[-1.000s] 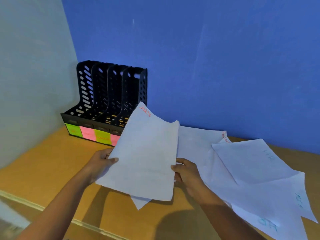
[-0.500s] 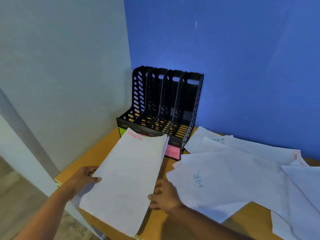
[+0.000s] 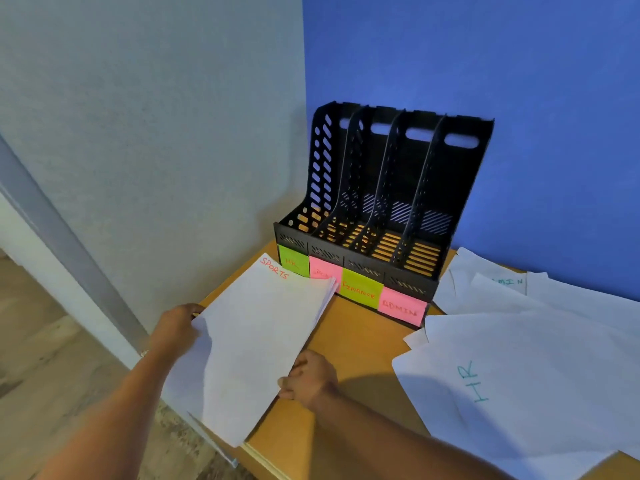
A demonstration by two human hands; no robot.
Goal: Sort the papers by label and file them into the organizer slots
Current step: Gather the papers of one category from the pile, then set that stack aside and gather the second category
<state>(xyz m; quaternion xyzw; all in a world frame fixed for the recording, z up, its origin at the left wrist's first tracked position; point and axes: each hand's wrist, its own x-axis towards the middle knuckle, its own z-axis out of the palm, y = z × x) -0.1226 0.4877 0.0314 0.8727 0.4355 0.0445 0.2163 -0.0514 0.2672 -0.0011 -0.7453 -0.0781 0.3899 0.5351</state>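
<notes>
Your left hand [image 3: 175, 329] and right hand [image 3: 310, 377] grip opposite side edges of the SPORTS paper stack [image 3: 256, 341] at lower centre, its long axis pointing up-right at the black organizer [image 3: 381, 202], whose pink label [image 3: 323, 271] lies just past its far end.

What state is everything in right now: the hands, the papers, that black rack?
Left hand: grips the SPORTS stack's left edge.
Right hand: grips its near right edge.
SPORTS stack: held at both sides, not yet filed.
Organizer: upright, all four slots empty.
HR sheet: face up on the table, unfiled.
Loose papers: spread, overlapping, unfiled.
</notes>
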